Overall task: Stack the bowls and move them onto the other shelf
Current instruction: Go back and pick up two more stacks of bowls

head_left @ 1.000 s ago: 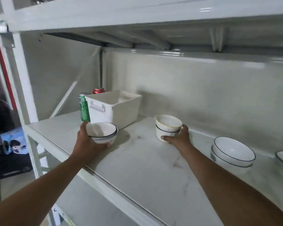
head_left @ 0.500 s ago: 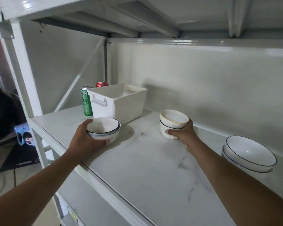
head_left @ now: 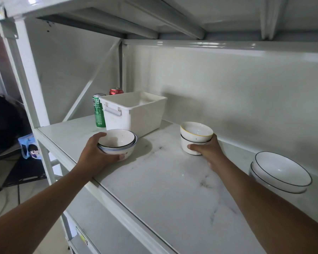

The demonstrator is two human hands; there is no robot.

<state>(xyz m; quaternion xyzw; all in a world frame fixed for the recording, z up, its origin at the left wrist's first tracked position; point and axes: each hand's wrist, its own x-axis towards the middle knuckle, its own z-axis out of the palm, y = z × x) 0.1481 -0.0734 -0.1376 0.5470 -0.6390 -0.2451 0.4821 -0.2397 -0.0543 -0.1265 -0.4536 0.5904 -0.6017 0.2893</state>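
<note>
On the marble shelf [head_left: 154, 189], the left hand [head_left: 95, 158] grips blue-rimmed stacked bowls [head_left: 117, 143] at nine o'clock while the right hand [head_left: 207, 151] grips yellow-rimmed stacked bowls [head_left: 195, 136] at twelve.

Bowl stacks [head_left: 117, 142] in both hands' grip [head_left: 97, 156]

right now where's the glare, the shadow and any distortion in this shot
Head view: glare streaks the glossy shelf beam overhead; the white bin casts a soft shadow rightward on the back wall; wide-angle lens bends the upright post and stretches both forearms; left hand and right hand on their bowl stacks look sharp.
</note>
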